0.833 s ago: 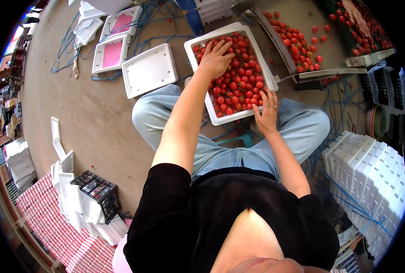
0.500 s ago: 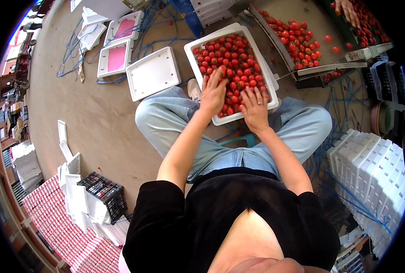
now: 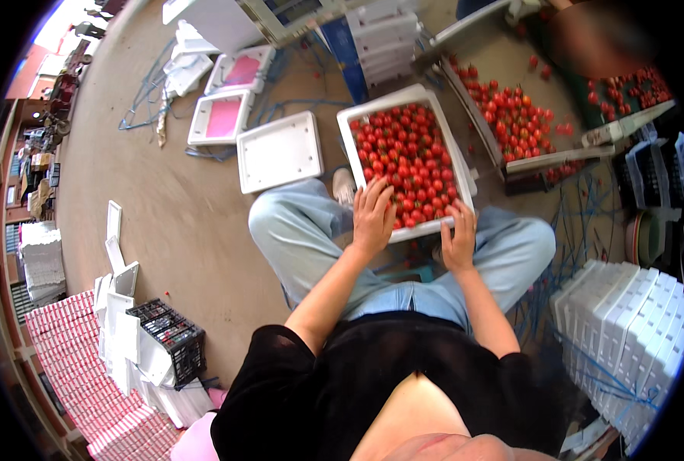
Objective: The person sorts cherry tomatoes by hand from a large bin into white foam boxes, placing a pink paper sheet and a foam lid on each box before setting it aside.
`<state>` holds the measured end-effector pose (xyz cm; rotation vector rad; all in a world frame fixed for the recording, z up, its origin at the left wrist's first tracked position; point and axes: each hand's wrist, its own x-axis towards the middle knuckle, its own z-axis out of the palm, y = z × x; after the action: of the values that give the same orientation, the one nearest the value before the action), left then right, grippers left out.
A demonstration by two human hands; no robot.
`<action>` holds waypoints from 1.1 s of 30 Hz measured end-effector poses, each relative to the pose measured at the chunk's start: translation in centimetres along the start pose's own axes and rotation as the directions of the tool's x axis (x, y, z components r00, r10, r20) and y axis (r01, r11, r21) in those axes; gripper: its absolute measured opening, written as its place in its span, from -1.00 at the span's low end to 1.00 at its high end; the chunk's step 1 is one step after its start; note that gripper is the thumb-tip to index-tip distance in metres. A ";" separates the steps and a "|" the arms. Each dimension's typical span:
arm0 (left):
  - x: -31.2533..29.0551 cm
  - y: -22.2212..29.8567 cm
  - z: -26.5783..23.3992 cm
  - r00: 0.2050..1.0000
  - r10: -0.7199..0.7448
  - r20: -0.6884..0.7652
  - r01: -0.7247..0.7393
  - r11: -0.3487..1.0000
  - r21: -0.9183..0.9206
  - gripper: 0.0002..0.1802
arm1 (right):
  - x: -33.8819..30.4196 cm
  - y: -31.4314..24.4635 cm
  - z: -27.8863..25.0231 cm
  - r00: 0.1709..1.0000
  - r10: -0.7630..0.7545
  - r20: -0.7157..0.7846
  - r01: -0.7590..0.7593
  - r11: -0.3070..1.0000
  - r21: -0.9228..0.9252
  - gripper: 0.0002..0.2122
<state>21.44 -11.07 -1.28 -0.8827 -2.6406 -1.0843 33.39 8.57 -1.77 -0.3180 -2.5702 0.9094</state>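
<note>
A white foam box (image 3: 346,132) full of small red tomatoes (image 3: 407,161) stands in front of my spread knees. My left hand (image 3: 374,219) lies across the box's left rim near the close corner, its fingers apart and their tips on the tomatoes. At the close right corner, my right hand (image 3: 459,238) touches the rim with its fingers slightly bent and apart. Neither hand shows a tomato held in it; both palms are hidden. The fruit forms a fairly even layer inside the box.
A white lid (image 3: 279,152) lies left of the box, by two pink-lined trays (image 3: 223,117). Right of it stands a sorting trough (image 3: 465,100) with loose tomatoes, a blurred person beyond. White boxes (image 3: 626,323) are stacked at right; a black crate (image 3: 174,338) stands at left.
Both hands have drawn back from the middle of the tomatoes to the box's close left and right edges. The whole view has shifted, so the box appears lower. The other person has moved over the trough.
</note>
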 end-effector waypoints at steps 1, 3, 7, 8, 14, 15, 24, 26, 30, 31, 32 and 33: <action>-0.1 -0.4 -0.3 0.999 -0.013 -0.044 0.012 1.000 -0.014 -0.60 | -0.2 0.2 0.4 1.000 -0.018 -0.016 0.018 1.000 0.011 -0.66; -0.5 -1.1 -0.9 0.993 -0.044 -0.107 0.042 0.999 -0.020 -0.58 | -0.8 0.1 1.4 0.999 -0.041 -0.013 0.041 0.998 0.038 -0.68; -0.5 -0.4 -0.4 0.990 -0.101 -0.095 0.097 0.995 -0.037 -0.57 | -0.8 -0.1 0.9 0.999 -0.049 0.022 0.049 0.999 0.023 -0.71; -0.7 -0.4 -0.4 0.990 -0.112 -0.091 0.107 0.993 -0.057 -0.56 | -0.9 -0.2 1.0 0.998 -0.049 0.028 0.048 0.998 0.034 -0.72; -1.4 -0.9 -0.5 0.989 -0.125 -0.080 0.123 0.992 -0.034 -0.54 | -0.9 -0.3 1.5 0.997 -0.062 0.045 0.059 0.996 0.065 -0.76; -1.5 -0.9 -0.4 0.988 -0.131 -0.079 0.127 0.991 -0.044 -0.55 | -0.9 -0.3 1.5 0.997 -0.062 0.050 0.059 0.996 0.065 -0.78; -0.9 -0.8 0.2 0.986 -0.154 -0.069 0.151 0.987 -0.050 -0.55 | 1.2 -0.9 2.2 0.982 -0.185 0.038 0.183 0.982 0.050 -0.69; -1.5 -1.3 -0.1 0.975 -0.213 -0.066 0.208 0.975 -0.073 -0.54 | 4.5 -4.2 3.3 0.972 -0.213 0.099 0.210 0.977 0.040 -0.59; -1.1 -1.1 1.5 0.964 -0.249 -0.089 0.237 0.964 -0.121 -0.55 | 8.2 -3.2 8.1 0.935 -0.287 0.208 0.330 0.919 -0.215 -0.58; -1.0 -1.1 1.4 0.964 -0.251 -0.086 0.240 0.964 -0.118 -0.55 | 8.8 -3.1 8.8 0.930 -0.259 0.262 0.321 0.919 -0.231 -0.65; -1.2 -1.2 1.1 0.963 -0.258 -0.082 0.249 0.962 -0.114 -0.54 | 9.2 -3.5 9.6 0.931 -0.243 0.272 0.313 0.915 -0.256 -0.69; -1.3 -1.3 1.1 0.959 -0.269 -0.084 0.258 0.958 -0.124 -0.54 | 9.6 -2.9 9.5 0.912 -0.276 0.303 0.353 0.905 -0.238 -0.68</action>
<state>21.80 -11.67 -3.25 -0.4854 -2.6890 -1.3116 20.41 4.33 -3.89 0.1586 -2.8854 0.4818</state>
